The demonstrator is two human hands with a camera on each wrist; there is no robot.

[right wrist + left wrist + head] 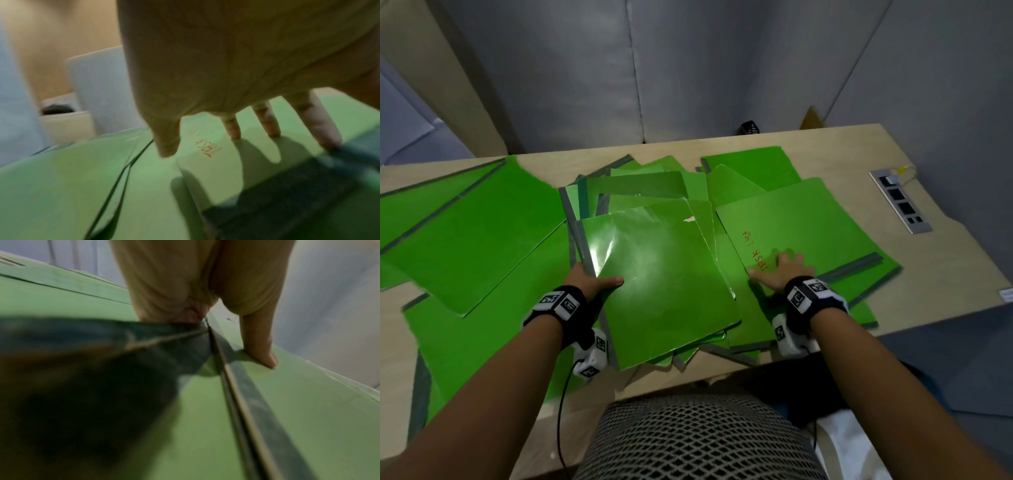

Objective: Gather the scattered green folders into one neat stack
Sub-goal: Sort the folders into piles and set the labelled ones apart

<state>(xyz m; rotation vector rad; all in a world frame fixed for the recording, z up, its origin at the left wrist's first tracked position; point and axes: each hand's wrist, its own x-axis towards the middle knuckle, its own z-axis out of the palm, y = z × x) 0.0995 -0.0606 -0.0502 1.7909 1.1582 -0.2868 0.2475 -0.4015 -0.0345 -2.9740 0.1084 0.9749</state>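
Note:
Several green folders with grey spines lie scattered and overlapping across the wooden desk (941,274). A glossy green folder (664,281) tops the rough pile in the middle. My left hand (594,282) grips its grey spine edge (242,386), thumb on the cover and fingers underneath. My right hand (780,272) rests flat with spread fingers (232,128) on a folder with red handwriting (808,229) at the right. More folders (472,233) spread out to the left and far side.
A metal socket panel (900,202) is set into the desk at the right. A small black box (749,127) sits at the far edge by grey partition walls. A mesh chair back (695,442) is below the near edge.

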